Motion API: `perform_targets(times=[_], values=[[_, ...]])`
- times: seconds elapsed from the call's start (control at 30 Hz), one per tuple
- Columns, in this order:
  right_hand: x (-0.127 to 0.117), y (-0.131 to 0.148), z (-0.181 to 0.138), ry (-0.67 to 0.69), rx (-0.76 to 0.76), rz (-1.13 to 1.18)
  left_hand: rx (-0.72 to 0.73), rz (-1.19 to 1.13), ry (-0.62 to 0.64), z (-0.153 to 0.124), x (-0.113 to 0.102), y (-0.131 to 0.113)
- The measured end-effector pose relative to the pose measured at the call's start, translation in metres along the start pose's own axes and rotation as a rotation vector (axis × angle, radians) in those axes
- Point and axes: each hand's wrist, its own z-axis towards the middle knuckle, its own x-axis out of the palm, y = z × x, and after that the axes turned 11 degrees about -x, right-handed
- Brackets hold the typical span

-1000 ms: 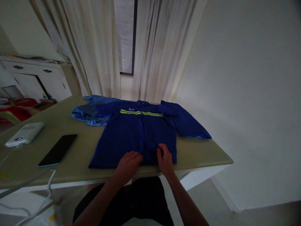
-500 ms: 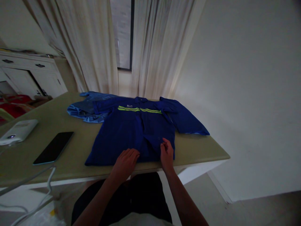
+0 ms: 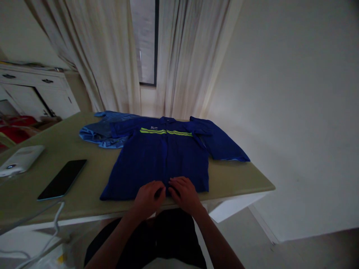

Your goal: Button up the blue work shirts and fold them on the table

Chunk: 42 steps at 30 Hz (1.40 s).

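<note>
Reading the clock from its middle, we have the shirt (image 3: 146, 155) lying front up on the table (image 3: 235, 179), its hem near the table edge. Our left hand (image 3: 150, 198), just past six o'clock, is curled, thumb near the fingers; our right hand (image 3: 185, 193), at five, has its fingers bent over the cloth. Together they hide part of the hem, and we cannot tell whether either pinches it. The dark folds blur, and the lettering above the stripe (image 3: 179, 132) is too small for us to read.

At ten o'clock, a pale blue cloth (image 3: 105, 129) lies partly covered by the shirt's sleeve. Beyond it, the curtain (image 3: 103, 48) overlaps the cabinet (image 3: 53, 87); we cannot make out its contents. A red item (image 3: 19, 129) past nine is indistinct.

The white device (image 3: 24, 160) at nine is cut off by the frame. The phone (image 3: 63, 179) lies between eight and nine, the cable (image 3: 57, 220) at eight. The wall (image 3: 294, 112) stands at three.
</note>
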Motion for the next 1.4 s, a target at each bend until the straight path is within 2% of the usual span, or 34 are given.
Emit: perform_targets(times=[0.07, 0.17, 0.27, 0.4, 0.5, 0.6, 0.73, 0.87, 0.97, 1.1, 1.27, 1.4], values=[[0.003, 0.0, 0.001, 0.043, -0.017, -0.021, -0.013, 0.014, 0.012, 0.018, -0.007, -0.006], [0.003, 0.005, 0.001, 0.053, -0.034, -0.054, 0.109, 0.11, 0.045, 0.062, -0.01, -0.016], [-0.001, 0.015, 0.002, 0.076, -0.044, -0.09, 0.147, 0.191, 0.089, 0.12, 0.001, -0.017], [-0.01, 0.032, 0.003, 0.202, -0.104, -0.172, 0.021, 0.271, 0.117, 0.184, 0.026, 0.007], [-0.023, 0.037, 0.005, 0.303, -0.194, -0.187, -0.055, 0.304, 0.172, 0.2, 0.043, 0.037], [-0.039, 0.023, 0.017, 0.381, -0.254, -0.155, -0.062, 0.312, 0.177, 0.189, 0.056, 0.059], [-0.046, -0.03, 0.062, 0.333, -0.196, -0.167, -0.058, 0.315, 0.122, 0.156, 0.066, 0.06], [-0.018, -0.113, 0.125, 0.294, -0.067, -0.154, -0.05, 0.315, 0.102, 0.13, 0.063, 0.044], [0.007, -0.178, 0.169, 0.319, 0.12, -0.175, 0.003, 0.305, 0.115, 0.135, 0.047, 0.042], [0.017, -0.248, 0.21, 0.33, 0.263, -0.263, 0.037, 0.335, 0.137, 0.186, 0.01, 0.072], [0.01, -0.307, 0.235, 0.371, 0.32, -0.325, -0.113, 0.453, 0.048, 0.269, -0.032, 0.146], [0.003, -0.341, 0.244, 0.442, 0.373, -0.353, -0.216, 0.508, 0.069, 0.311, -0.046, 0.202]])
